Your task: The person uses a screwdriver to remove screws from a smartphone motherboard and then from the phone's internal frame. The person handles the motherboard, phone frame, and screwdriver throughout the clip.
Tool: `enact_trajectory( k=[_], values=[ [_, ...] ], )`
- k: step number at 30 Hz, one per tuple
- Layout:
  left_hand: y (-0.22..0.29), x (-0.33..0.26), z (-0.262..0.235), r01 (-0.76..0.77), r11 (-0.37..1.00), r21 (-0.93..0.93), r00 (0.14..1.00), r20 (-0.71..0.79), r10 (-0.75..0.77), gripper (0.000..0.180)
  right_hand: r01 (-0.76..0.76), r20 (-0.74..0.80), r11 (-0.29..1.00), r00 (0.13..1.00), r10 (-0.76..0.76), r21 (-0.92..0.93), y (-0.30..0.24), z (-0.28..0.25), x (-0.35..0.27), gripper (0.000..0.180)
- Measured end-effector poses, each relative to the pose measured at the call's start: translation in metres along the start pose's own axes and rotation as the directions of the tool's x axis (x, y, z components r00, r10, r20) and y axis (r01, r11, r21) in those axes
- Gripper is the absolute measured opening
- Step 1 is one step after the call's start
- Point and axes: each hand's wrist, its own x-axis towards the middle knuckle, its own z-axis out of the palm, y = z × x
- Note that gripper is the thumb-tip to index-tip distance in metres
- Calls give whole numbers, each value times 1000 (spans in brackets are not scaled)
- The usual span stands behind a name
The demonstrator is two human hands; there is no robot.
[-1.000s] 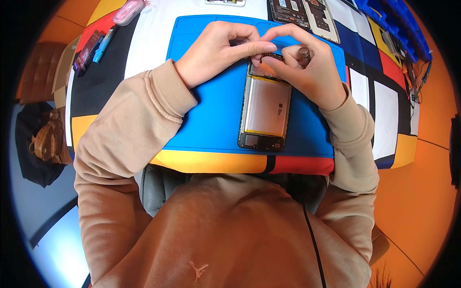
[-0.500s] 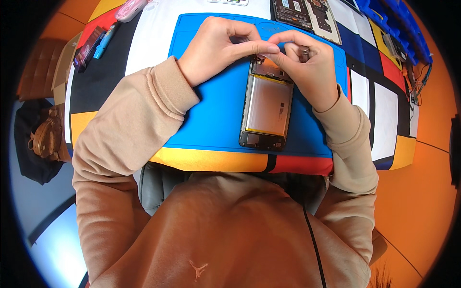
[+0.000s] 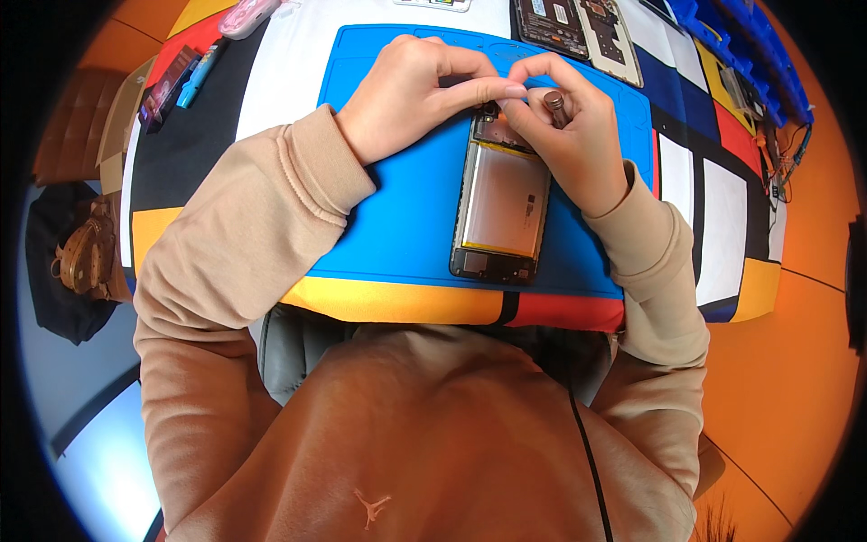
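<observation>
An opened smartphone [image 3: 504,200] lies on the blue work mat [image 3: 397,226], its silvery battery and the circuit area above it bare. Over its far end my two hands meet at the fingertips. My left hand [image 3: 417,90] is closed in a pinch of thumb and index finger; whatever sits between them is too small or hidden to name. My right hand [image 3: 578,126] is closed too, thumb and index touching the left fingertips. Tucked in its curled fingers is a slim brown cylinder, seemingly a precision screwdriver [image 3: 555,110]; only its rounded end shows.
Beyond the mat lie a second dismantled phone [image 3: 553,25] and a pale phone frame [image 3: 607,41]. Blue parts bins [image 3: 745,63] line the far right, with thin wires [image 3: 790,163] nearby. A turquoise marker [image 3: 197,79] and a dark box [image 3: 170,88] are at left.
My right hand has turned slightly and shifted a little left, so the brown cylinder tilts differently. My left hand stays nearly in place; the phone has not moved.
</observation>
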Motion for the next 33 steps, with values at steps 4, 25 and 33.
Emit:
enact_trajectory(
  k=[4, 25, 33],
  values=[
    [-3, 0, 3, -125, 988, 95, 990, -58, 130, 17, 42, -36, 994, 998, -46, -99, -1, -1, 0, 13],
    [-11, 1, 7, -105, 993, 55, 990, -89, 109, 19, 124, 415, 945, 910, 14, -303, -22, -42, 6, 9],
    [-12, 1, 9, -103, 994, 42, 989, -102, 107, 19, 183, 419, 865, 907, 35, -468, -25, -39, 5, 13]
  ],
)
